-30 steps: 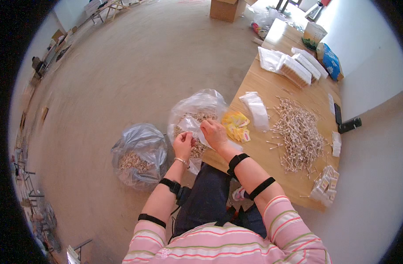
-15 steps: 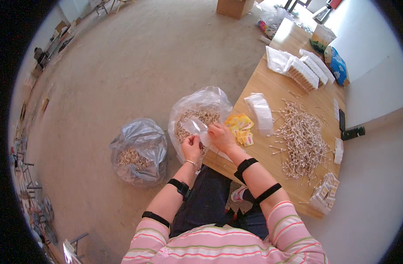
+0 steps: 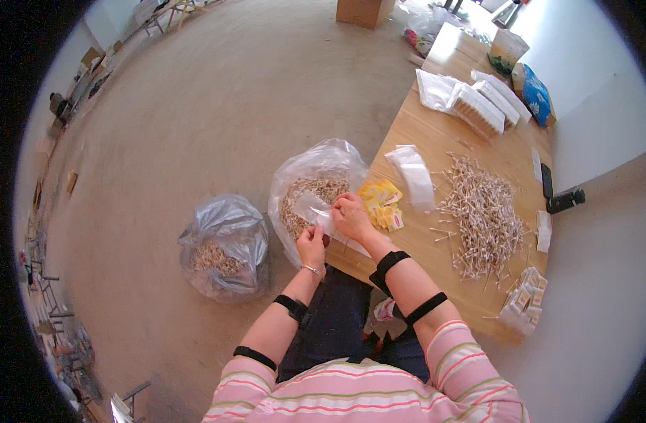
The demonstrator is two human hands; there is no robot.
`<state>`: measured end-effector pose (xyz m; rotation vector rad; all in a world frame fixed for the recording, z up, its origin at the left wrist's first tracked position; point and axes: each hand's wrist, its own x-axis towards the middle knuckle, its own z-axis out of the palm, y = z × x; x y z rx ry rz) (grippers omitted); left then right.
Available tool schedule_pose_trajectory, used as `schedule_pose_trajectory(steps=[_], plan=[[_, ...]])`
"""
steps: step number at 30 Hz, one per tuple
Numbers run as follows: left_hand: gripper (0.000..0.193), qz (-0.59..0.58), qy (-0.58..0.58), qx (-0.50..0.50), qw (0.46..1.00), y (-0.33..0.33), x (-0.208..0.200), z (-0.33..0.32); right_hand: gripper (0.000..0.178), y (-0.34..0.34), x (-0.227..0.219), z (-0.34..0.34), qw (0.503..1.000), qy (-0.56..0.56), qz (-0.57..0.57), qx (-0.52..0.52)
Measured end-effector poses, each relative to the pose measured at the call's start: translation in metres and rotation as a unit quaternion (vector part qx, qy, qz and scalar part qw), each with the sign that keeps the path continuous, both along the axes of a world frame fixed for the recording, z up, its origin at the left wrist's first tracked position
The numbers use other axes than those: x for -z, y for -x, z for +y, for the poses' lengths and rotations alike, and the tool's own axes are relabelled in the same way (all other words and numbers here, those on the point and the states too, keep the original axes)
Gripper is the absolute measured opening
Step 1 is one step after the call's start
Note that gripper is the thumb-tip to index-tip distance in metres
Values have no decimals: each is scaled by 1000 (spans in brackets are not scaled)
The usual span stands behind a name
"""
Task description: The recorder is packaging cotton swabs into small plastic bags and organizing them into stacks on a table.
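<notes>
Between my two hands is a small clear plastic bag (image 3: 312, 207), held at the table's near left corner. My left hand (image 3: 312, 247) pinches its lower edge, fingers closed. Just right of it, my right hand (image 3: 350, 216) grips the bag's right side with bent fingers. Behind the small bag stands a large open clear sack (image 3: 284, 180) with many cotton swabs (image 3: 330, 186) inside. Yellow printed cards (image 3: 383, 197) lie on the table beside my right hand. A stack of flat clear bags (image 3: 413, 176) is spread beyond them.
A big heap of loose cotton swabs (image 3: 481, 215) covers the middle of the wooden table (image 3: 407, 247). Packed swab bundles (image 3: 478, 109) lie at its far end, small filled packs (image 3: 526, 299) at the near right. A second sack of swabs (image 3: 245, 233) stands on the floor to the left.
The small plastic bag now lies flatter and shows more of itself between my hands. My left hand has shifted slightly down and right. The view has turned a little.
</notes>
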<state>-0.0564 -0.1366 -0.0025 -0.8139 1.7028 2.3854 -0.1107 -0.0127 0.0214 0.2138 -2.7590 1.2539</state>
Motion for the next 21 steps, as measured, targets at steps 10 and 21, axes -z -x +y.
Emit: schedule_pose_trajectory(steps=[10,21], plan=[[18,-17,-25,-28,999,0,4,-2,12,5,6,2,1000,28,2,13],[20,12,204,63,977,-12,-4,9,14,4,-4,-1,999,32,8,39]])
